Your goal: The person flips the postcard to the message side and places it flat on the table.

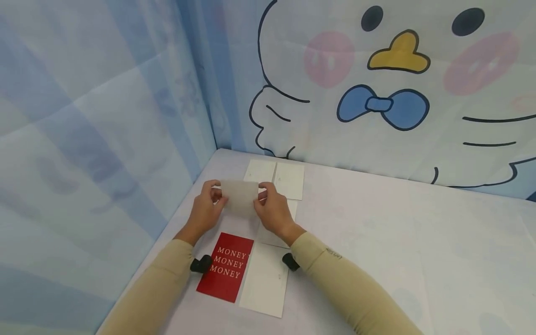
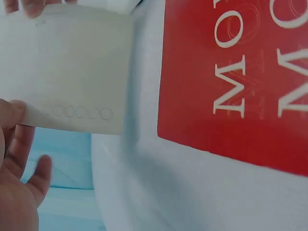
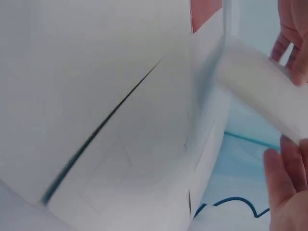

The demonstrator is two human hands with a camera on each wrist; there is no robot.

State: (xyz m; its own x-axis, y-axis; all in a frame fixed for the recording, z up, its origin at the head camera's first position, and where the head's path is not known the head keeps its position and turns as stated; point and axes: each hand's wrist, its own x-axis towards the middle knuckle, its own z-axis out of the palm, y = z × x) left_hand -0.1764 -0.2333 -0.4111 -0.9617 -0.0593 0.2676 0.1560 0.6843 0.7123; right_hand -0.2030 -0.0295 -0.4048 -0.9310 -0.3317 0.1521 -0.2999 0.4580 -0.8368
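An off-white postcard (image 1: 239, 197) is held up above the table between both hands. My left hand (image 1: 205, 208) pinches its left edge between thumb and fingers, and my right hand (image 1: 274, 211) pinches the right edge. A row of small printed circles runs along one edge of the postcard (image 2: 72, 72) in the left wrist view. Nearer the person lies a red card (image 1: 226, 267) printed with "MONEY" in white. Beside it a white card (image 1: 264, 279) lies flat, partly under the right wrist's black camera mount.
Two white cards, one at the back left (image 1: 258, 170) and one at the back right (image 1: 290, 180), lie side by side. Another white card (image 1: 272, 236) sits partly behind the right hand. A light cloth covers the table (image 1: 398, 246); a printed curtain (image 1: 125, 93) borders the left and back.
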